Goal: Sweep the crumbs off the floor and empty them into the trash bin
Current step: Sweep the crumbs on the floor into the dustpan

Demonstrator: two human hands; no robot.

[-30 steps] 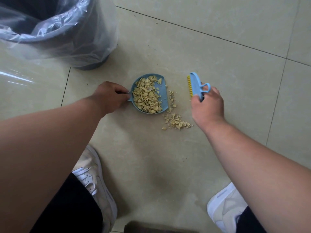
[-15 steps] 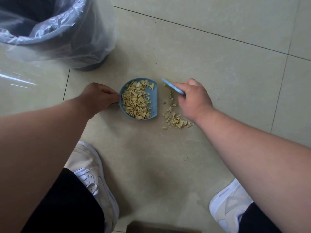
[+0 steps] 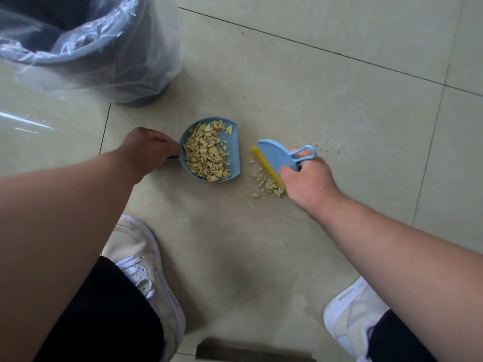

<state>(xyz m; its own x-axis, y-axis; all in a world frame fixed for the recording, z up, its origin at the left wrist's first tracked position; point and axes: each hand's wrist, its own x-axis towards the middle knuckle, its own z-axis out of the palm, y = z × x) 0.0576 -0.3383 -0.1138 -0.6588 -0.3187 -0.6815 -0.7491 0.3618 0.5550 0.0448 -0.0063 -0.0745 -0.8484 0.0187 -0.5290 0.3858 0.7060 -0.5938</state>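
A small blue dustpan (image 3: 233, 150) lies flat on the tiled floor, filled with several pale yellow crumbs (image 3: 206, 155). My left hand (image 3: 146, 150) grips its handle from the left. My right hand (image 3: 305, 184) holds a blue hand brush (image 3: 277, 158) with yellow bristles, tilted, its bristles touching a small heap of loose crumbs (image 3: 266, 185) on the floor just right of the pan. A few tiny crumbs (image 3: 324, 150) lie beyond the brush handle. The trash bin (image 3: 86, 48), lined with a clear plastic bag, stands at the upper left.
My two white sneakers (image 3: 146, 270) (image 3: 350, 317) rest on the floor below the pan, one on each side. A dark flat object (image 3: 253, 351) shows at the bottom edge. Beige tiles (image 3: 326, 87) with dark grout lines stretch to the right and beyond.
The brush has swung back to the right, away from the pan's lip, and now sits over the loose heap. The dustpan has stayed in about the same place.
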